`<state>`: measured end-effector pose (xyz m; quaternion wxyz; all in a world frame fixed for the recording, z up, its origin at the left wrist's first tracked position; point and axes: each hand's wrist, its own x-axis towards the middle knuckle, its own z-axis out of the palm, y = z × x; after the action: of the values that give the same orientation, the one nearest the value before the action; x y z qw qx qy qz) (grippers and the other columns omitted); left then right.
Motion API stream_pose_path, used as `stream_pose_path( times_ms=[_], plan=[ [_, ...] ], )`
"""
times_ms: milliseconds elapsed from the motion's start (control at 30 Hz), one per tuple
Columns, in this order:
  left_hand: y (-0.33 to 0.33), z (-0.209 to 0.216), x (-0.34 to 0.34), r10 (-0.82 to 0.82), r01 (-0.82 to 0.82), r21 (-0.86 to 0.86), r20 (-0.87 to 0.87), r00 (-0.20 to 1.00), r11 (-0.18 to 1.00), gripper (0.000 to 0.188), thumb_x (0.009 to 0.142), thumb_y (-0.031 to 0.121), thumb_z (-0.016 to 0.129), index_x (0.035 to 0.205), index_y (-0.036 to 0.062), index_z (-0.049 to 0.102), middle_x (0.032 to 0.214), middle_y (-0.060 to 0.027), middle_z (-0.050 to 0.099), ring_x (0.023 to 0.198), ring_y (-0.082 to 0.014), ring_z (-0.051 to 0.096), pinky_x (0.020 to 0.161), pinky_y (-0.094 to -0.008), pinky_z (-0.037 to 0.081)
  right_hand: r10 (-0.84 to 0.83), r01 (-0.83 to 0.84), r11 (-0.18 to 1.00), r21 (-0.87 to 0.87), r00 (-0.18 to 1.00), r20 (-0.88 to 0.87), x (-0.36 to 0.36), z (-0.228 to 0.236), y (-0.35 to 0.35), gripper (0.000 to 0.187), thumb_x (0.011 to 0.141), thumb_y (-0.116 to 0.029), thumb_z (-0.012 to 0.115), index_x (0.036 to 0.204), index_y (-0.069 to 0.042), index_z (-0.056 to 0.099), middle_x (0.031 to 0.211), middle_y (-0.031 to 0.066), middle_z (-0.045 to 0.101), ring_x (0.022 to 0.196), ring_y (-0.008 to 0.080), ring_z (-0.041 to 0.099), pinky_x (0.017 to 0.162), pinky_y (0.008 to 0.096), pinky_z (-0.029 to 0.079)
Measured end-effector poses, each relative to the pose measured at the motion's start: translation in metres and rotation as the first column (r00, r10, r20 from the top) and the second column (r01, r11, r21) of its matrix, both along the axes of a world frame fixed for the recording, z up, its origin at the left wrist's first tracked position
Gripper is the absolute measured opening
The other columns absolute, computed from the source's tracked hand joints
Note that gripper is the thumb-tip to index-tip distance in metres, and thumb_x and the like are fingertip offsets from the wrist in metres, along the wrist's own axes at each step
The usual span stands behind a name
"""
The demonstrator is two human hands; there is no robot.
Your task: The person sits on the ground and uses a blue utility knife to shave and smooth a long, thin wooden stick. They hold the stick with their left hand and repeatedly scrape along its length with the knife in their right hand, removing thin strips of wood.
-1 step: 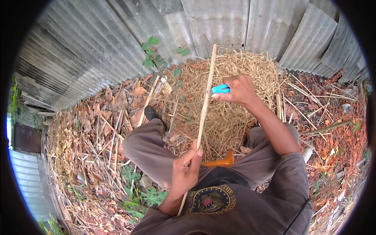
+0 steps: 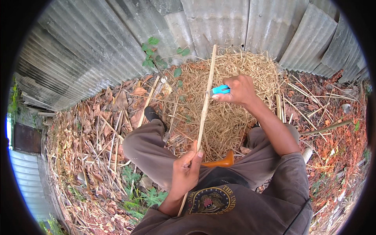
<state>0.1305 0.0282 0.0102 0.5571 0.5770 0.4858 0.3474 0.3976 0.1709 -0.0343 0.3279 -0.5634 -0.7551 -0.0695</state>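
My left hand (image 2: 185,171) is closed round the lower part of a long, pale split-bamboo strip (image 2: 205,111), near my lap. The strip slants up and away, its lower end passing under my left forearm. My right hand (image 2: 240,90) grips a blue utility knife (image 2: 222,89), thumb and fingers wrapped about the handle. Its short blade meets the strip's right side, in the upper half. Below the strip lies a heap of dry straw-like shavings (image 2: 235,121), between my bent legs.
A corrugated metal fence (image 2: 219,23) stands beyond the shavings. An orange-brown curved object (image 2: 223,160) sits by my lap. Dry leaves (image 2: 94,133) and loose sticks cover the ground at left; more sticks and reddish litter (image 2: 333,145) lie at right. A leafy green plant (image 2: 150,53) grows against the fence.
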Motion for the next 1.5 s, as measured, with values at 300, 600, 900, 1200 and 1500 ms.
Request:
stream_pose_path(
  times_ms=[300, 600, 900, 1200, 1500],
  plan=[
    [-0.013, -0.012, -0.002, -0.046, 0.049, -0.077, 0.045, 0.998, 0.996, 0.034, 0.095, 0.006, 0.054, 0.127, -0.0069, 0.053, 0.08, 0.0028, 0.055, 0.071, -0.0008, 0.046, 0.061, -0.0163, 0.039, -0.261, 0.263, 0.953, -0.149, 0.965, 0.032, 0.062, 0.008, 0.033, 0.08, 0.071, -0.087, 0.041, 0.057, -0.011, 0.063, 0.045, 0.0063, 0.053, 0.044, 0.0233, 0.054, 0.043, 0.0389, 0.043],
    [0.002, -0.005, 0.003, -0.007, 0.023, -0.135, 0.113, 0.994, 0.991, 0.035, 0.098, 0.011, 0.049, 0.13, -0.0017, 0.052, 0.057, 0.0103, 0.037, 0.046, 0.002, 0.03, 0.041, -0.0172, 0.022, -0.145, 0.071, 0.886, -0.459, 0.981, -0.129, 0.018, 0.02, -0.011, 0.084, 0.071, -0.088, 0.038, 0.061, -0.009, 0.067, 0.046, 0.0102, 0.053, 0.049, 0.0252, 0.059, 0.047, 0.0413, 0.045],
    [-0.003, -0.002, 0.004, -0.019, 0.021, -0.034, 0.047, 0.999, 0.999, 0.037, 0.098, 0.011, 0.049, 0.134, -0.0001, 0.049, 0.058, 0.0116, 0.036, 0.047, 0.0022, 0.028, 0.042, -0.017, 0.02, 0.053, -0.055, 0.996, -0.072, 0.998, -0.026, -0.007, 0.005, -0.024, 0.073, 0.071, -0.08, 0.051, 0.05, -0.01, 0.054, 0.041, 0.0049, 0.047, 0.037, 0.0252, 0.051, 0.037, 0.038, 0.038],
    [0.0, 0.007, 0.008, -0.009, 0.02, -0.103, 0.104, 0.995, 0.994, 0.029, 0.096, 0.007, 0.053, 0.124, -0.0008, 0.056, 0.065, 0.01, 0.041, 0.055, 0.0022, 0.033, 0.046, -0.0163, 0.024, -0.021, 0.025, 0.999, -0.037, 0.994, 0.103, 0.015, -0.002, 0.006, 0.076, 0.07, -0.086, 0.044, 0.052, -0.014, 0.061, 0.043, 0.0028, 0.051, 0.042, 0.0203, 0.055, 0.041, 0.036, 0.042],
    [-0.02, 0.006, -0.007, -0.064, 0.077, -0.118, 0.111, 0.992, 0.99, 0.031, 0.097, 0.012, 0.053, 0.125, 0.0002, 0.057, 0.061, 0.0102, 0.042, 0.051, 0.0017, 0.033, 0.044, -0.0167, 0.024, -0.538, 0.468, 0.828, -0.31, 0.819, -0.199, 0.113, 0.02, 0.027, 0.084, 0.078, -0.083, 0.035, 0.056, -0.006, 0.06, 0.049, 0.0091, 0.054, 0.052, 0.0255, 0.057, 0.052, 0.0412, 0.044]
  ],
)
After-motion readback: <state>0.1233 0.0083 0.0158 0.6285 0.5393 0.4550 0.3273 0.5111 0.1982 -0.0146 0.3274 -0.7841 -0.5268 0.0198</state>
